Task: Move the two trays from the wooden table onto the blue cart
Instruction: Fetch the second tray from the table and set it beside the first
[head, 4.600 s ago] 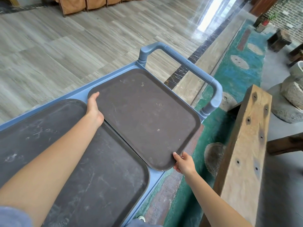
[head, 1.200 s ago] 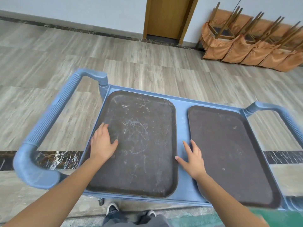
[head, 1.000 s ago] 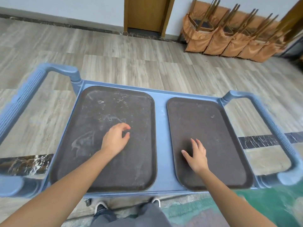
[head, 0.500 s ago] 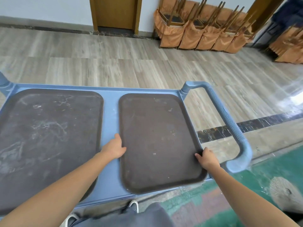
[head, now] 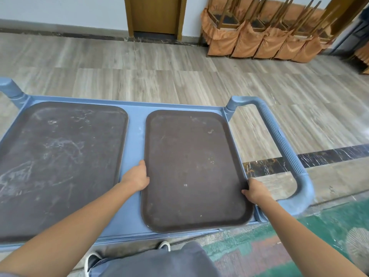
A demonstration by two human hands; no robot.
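Two dark brown trays lie flat side by side on the blue cart (head: 134, 136). The left tray (head: 58, 160) is scuffed with pale marks and nobody touches it. The right tray (head: 191, 166) sits between my hands. My left hand (head: 137, 176) is curled against its left rim, over the blue strip between the trays. My right hand (head: 254, 191) grips its right rim near the front corner, fingers hooked over the edge.
The cart's ribbed blue handle (head: 283, 144) arches just right of my right hand; another handle post (head: 12, 90) rises far left. Stacked orange-covered chairs (head: 259, 37) and a wooden door (head: 155, 15) stand at the far wall. Green painted floor (head: 299, 236) lies beneath me.
Both hands left the left tray and the tray surfaces and went to the right tray's two side rims. In the last half second they hardly moved.
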